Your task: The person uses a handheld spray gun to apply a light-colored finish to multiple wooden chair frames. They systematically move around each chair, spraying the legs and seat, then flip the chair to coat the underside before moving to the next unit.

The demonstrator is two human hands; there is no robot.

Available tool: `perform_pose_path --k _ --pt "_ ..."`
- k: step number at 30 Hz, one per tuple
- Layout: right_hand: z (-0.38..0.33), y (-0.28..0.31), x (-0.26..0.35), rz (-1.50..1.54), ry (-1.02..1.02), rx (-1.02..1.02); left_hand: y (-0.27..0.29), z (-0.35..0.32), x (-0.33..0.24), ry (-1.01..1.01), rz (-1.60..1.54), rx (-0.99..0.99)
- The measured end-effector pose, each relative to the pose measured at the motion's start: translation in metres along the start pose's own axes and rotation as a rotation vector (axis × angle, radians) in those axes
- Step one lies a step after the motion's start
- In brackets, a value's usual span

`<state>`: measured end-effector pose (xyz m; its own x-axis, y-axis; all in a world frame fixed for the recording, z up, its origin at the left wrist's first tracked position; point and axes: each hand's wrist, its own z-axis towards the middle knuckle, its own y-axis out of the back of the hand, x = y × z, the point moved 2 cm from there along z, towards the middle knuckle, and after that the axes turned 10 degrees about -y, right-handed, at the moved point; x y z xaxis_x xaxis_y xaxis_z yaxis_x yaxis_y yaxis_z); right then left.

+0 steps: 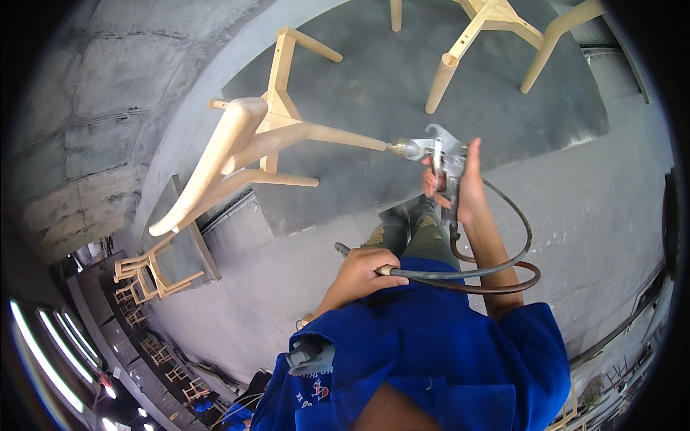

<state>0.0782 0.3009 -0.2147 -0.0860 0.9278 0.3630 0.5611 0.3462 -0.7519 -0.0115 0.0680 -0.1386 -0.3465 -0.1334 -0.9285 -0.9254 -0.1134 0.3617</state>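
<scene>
A metal spray gun (447, 154) is in my right hand (471, 188). Its fingers are wrapped about the handle and trigger, and the thumb lies along the back. The nozzle points left and overlaps the leg tip of a pale wooden chair frame (277, 133); whether they touch I cannot tell. Close to my waist, my left hand (368, 273) is closed on a hose (438, 274). Dark and brown hoses loop from there round my right forearm up to the gun's handle. The chair frame lies tipped over on a grey platform (359, 86).
A second wooden chair frame (496, 21) stands at the far right of the platform. Another chair (154, 269) is at the left beside a ledge. Several chairs line the lower left, where another person in blue (241, 415) partly shows. A rough grey wall (108, 72) rises at left.
</scene>
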Motion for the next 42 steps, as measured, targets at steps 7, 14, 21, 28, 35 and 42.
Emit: perform_pose_path --k 7,14,21,28,35,42 --pt "0.001 0.005 -0.040 0.014 0.042 -0.086 -0.002 -0.021 -0.005 0.032 0.051 0.065" --pt "0.065 0.103 -0.133 -0.001 0.078 -0.749 0.021 -0.098 0.011 0.128 0.060 -0.054" --pt "0.099 0.131 -0.257 -0.516 0.027 -1.061 0.067 -0.207 0.052 0.128 0.000 -0.058" --pt "0.184 0.071 -0.408 -0.151 -0.074 -0.879 0.094 -0.307 0.101 0.118 -0.008 0.065" --pt "0.169 -0.044 -0.411 0.154 0.064 -0.472 0.123 -0.359 0.105 0.069 -0.029 0.135" --pt "0.018 -0.149 -0.363 0.303 0.329 -0.022 0.144 -0.362 0.086 -0.220 0.019 0.168"
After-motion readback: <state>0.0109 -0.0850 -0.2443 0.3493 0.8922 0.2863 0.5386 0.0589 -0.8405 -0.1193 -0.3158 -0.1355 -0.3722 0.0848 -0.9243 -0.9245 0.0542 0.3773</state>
